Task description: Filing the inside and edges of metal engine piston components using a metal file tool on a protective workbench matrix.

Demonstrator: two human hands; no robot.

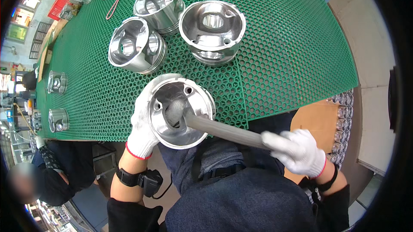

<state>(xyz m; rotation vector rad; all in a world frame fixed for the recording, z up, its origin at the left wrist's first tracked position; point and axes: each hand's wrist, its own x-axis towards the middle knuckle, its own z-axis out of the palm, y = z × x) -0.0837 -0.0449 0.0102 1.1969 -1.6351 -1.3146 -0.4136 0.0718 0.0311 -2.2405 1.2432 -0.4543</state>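
Piston (195,98) clamped in left grip (143,122), grey stick (228,132) in right grip (297,152); inside the piston, light strokes are advised

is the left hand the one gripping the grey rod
No, the right hand grips the grey rod, while the left hand holds the metal piston.

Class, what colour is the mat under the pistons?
The mat is green, with honeycomb holes; it shows best in the head view.
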